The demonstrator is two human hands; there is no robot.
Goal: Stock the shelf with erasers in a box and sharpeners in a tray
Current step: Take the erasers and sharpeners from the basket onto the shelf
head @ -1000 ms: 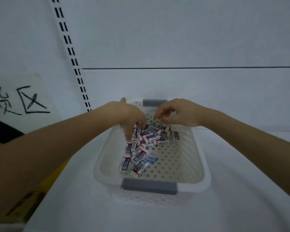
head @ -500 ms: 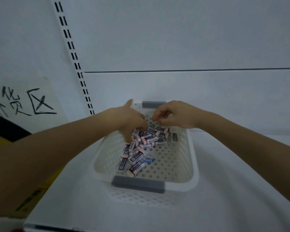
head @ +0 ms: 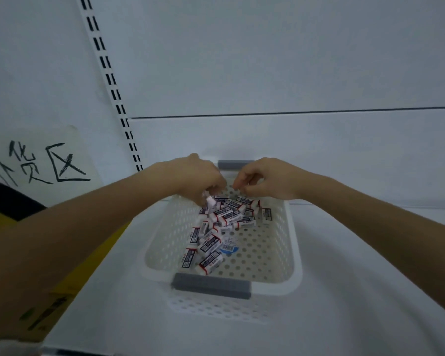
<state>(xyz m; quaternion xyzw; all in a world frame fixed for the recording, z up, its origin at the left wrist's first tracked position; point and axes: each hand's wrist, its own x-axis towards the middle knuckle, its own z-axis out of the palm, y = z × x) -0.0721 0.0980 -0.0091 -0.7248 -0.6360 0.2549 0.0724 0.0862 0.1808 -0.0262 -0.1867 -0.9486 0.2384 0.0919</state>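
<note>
A white perforated basket [head: 294, 253] with grey handles stands on the white shelf [head: 370, 291]. Several wrapped erasers [head: 226, 217] lie heaped in its far left half. My left hand [head: 193, 176] hangs over the basket's far left corner with its fingers curled downward, pinching one blurred eraser [head: 210, 201] just above the heap. My right hand [head: 270, 178] hovers over the far rim beside the far grey handle. Its fingers are curled in towards the thumb, and I see nothing between them. No sharpeners or tray are in view.
The white back panel rises right behind the basket. A slotted upright [head: 108, 80] runs up the panel at the left. A paper sign with black handwriting [head: 41, 163] hangs lower left, with a yellow carton [head: 49, 304] beneath my left forearm.
The view has shifted, so the basket sits lower right in frame. My left hand's fingertips rose a little out of the heap with an eraser. My right hand stayed curled above the far rim.
</note>
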